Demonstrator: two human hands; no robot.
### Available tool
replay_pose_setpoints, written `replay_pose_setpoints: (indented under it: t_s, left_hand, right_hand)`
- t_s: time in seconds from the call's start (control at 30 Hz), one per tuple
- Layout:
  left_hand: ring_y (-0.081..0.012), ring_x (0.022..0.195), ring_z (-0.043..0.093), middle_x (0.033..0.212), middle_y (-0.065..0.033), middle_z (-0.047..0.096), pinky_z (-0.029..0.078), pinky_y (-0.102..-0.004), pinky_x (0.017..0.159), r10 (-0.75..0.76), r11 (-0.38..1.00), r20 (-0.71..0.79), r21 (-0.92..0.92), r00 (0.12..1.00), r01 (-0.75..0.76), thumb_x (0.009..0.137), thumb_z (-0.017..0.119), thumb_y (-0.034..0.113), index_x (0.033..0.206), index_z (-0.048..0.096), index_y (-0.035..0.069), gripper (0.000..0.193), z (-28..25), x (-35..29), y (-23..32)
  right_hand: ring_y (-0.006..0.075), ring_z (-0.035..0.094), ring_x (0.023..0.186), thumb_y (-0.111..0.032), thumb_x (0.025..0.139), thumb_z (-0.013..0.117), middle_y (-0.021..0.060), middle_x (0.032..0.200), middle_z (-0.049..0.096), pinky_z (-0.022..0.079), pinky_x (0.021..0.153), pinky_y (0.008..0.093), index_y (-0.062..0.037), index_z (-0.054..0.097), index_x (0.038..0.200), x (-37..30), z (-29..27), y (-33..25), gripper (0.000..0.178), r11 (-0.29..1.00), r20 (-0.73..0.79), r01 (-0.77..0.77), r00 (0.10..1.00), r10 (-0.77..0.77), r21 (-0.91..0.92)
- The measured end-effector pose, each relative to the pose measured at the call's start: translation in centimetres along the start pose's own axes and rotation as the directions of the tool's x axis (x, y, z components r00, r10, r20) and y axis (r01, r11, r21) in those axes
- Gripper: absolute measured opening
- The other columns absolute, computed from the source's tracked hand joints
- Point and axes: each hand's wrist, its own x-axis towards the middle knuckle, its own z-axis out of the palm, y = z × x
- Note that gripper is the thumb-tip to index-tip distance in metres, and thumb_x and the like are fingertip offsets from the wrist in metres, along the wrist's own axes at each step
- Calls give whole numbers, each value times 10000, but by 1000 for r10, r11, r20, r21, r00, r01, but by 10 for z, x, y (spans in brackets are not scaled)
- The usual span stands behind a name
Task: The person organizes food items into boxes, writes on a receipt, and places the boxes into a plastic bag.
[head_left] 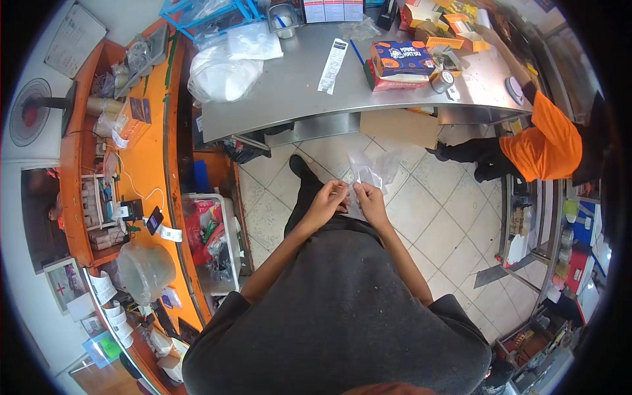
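A thin clear plastic bag (pixel 374 170) hangs in front of my body, over the tiled floor. My right hand (pixel 370 203) pinches its near edge, thumb on top. Close beside it, my left hand (pixel 327 205) is closed with its fingertips at the same edge of the bag. The two hands are a small gap apart. Part of the bag is lost behind my fingers, and its see-through film blends with the tiles.
Ahead stands a steel table (pixel 289 92) with a paper receipt (pixel 333 64), a stack of white plastic bags (pixel 227 69) and a dark blue printed box (pixel 403 58). An orange counter (pixel 148 174) runs along the left. A person in an orange shirt (pixel 543 141) is at the right.
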Motion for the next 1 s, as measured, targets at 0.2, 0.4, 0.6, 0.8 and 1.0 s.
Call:
replay_pose_setpoints:
  t_s: [0.2, 0.4, 0.6, 0.8, 1.0]
  left_hand:
    - [-126, 889, 643, 1033, -73, 640, 538, -275, 768, 137, 896, -26, 430, 990, -113, 919, 700, 178, 1074, 641, -9, 251, -6, -1, 9]
    - [-119, 826, 653, 899, -75, 706, 526, -261, 725, -22, 901, 30, 434, 999, 7, 878, 739, 161, 984, 686, -24, 219, -9, 1, 2]
    - [-110, 781, 649, 840, -57, 690, 512, -272, 660, -84, 981, -16, 175, 996, 85, 907, 684, 98, 974, 668, -36, 151, -17, 5, -24]
    - [-237, 834, 680, 922, -138, 683, 517, -366, 725, 216, 914, -215, 389, 953, -119, 924, 601, 34, 1119, 574, -28, 207, -25, 11, -56]
    - [-457, 956, 626, 987, -276, 640, 499, -473, 787, 454, 678, -180, 706, 872, -207, 912, 508, -10, 1116, 525, -23, 205, -14, 16, -30]
  right_hand:
    - [75, 525, 613, -169, 856, 767, 24, 653, 613, 431, 560, 283, 43, 651, 789, -4, 10, -1, 251, 975, 18, 102, 994, -107, 199]
    - [123, 594, 628, -267, 687, 890, 116, 650, 638, 481, 599, 323, 30, 658, 786, -5, 6, 4, 389, 925, 65, 84, 996, -65, -370]
    - [91, 514, 660, -263, 724, 876, 18, 685, 597, 433, 597, 294, -9, 621, 803, -12, 4, -16, 368, 947, 145, 167, 981, -131, -274]
    - [95, 553, 770, -94, 894, 705, 22, 820, 619, 448, 698, 255, -17, 604, 914, 3, 3, 24, 129, 979, 238, 189, 950, -203, 83]
    - [92, 605, 805, -24, 910, 674, 33, 887, 674, 478, 720, 232, 16, 626, 1052, 1, 9, 15, 155, 971, 271, 23, 958, -90, 240]
